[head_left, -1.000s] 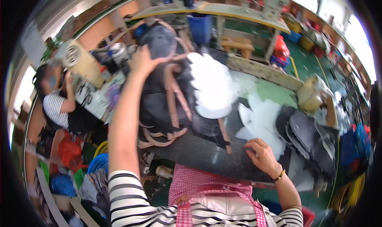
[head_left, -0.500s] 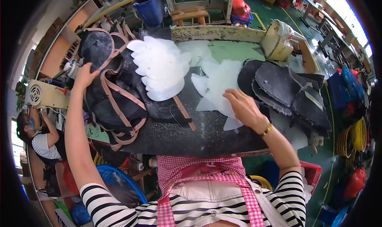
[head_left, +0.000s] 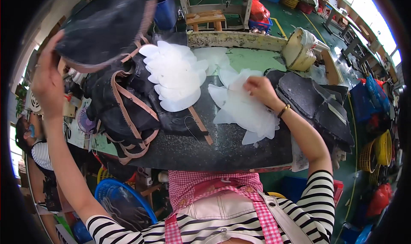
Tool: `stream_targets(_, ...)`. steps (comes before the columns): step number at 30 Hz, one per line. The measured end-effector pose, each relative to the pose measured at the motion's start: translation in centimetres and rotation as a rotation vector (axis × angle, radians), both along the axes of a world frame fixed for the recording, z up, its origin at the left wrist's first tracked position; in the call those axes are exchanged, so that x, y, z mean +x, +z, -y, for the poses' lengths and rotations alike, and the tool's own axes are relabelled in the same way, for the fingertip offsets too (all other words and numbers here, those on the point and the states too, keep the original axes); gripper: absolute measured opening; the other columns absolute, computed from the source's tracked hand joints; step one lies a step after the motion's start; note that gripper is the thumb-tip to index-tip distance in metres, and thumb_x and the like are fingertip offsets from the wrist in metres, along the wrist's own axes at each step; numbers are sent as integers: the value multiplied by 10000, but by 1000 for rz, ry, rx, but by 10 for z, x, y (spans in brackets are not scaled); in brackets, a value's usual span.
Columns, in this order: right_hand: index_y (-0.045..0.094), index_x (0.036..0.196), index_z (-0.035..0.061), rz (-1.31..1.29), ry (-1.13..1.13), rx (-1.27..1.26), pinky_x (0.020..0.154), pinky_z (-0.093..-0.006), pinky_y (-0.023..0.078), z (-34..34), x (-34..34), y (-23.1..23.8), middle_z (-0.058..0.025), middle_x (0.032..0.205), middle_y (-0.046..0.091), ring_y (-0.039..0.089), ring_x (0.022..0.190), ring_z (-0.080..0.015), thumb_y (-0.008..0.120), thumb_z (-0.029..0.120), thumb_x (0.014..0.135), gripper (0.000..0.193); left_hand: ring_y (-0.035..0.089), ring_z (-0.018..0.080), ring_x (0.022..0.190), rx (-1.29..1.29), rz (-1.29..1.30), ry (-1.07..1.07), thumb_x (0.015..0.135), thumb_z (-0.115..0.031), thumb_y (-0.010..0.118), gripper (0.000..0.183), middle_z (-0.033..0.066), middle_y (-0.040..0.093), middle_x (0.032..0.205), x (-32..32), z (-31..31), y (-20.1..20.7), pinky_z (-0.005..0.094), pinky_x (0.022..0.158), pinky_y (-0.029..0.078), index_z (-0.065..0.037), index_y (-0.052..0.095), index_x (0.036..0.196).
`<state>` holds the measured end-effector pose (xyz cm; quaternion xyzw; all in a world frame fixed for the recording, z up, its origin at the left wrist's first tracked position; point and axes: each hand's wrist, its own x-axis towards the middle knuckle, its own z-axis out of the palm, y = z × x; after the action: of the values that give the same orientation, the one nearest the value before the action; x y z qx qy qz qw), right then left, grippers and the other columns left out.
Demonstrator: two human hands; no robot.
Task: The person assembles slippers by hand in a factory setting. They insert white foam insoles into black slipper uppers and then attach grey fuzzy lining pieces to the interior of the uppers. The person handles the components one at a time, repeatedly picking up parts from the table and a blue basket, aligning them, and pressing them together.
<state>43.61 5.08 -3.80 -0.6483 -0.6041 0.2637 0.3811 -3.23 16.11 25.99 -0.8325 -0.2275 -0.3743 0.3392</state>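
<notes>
My left hand [head_left: 48,81] is raised at the upper left, its fingers closed on the edge of a black fabric panel [head_left: 102,28] with a pinkish-brown trim. The panel is smeared by motion. My right hand [head_left: 262,90] is over a spread of thin, translucent white leaf-shaped pieces [head_left: 244,109], its fingers curled together; whether they grip a piece is hidden. A second fan of white pieces [head_left: 173,75] lies left of it on black material. Below the raised panel sits a heap of black trimmed pieces [head_left: 100,98] with looping pinkish-brown strips.
Stacked dark, rough-edged panels [head_left: 304,96] lie at the table's right. A grimy cream container [head_left: 299,51] stands at the far right corner. The dark tabletop [head_left: 180,152] ends just before my checked apron. A blue basket [head_left: 124,201] is below left, and another person [head_left: 40,152] sits farther left.
My left hand has lifted a black trimmed panel off the heap, up and to the left. The white pieces by my right hand are spread more to the right, and its fingers have curled in.
</notes>
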Motion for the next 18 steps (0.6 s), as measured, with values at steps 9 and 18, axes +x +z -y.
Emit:
stream_targets(9,525,999,20,-780,-311,640,505,-222,458,-28,-1,103,-67,805,613,639,638,-146,505,191,1010,173,384,284,1375,-734,-430,-122,741,18,557,498,115,474,1429,80,77,-242,515,1139,240,-60,592,1232)
stream_targets(18,470,1146,38,-1318,384,1,848,-302,439,78,-90,53,-88,989,515,519,931,-200,594,165,671,507,563,261,1165,-1776,334,-566,946,-342,569,426,161,594,1253,113,159,-290,405,1016,406,4,609,1190)
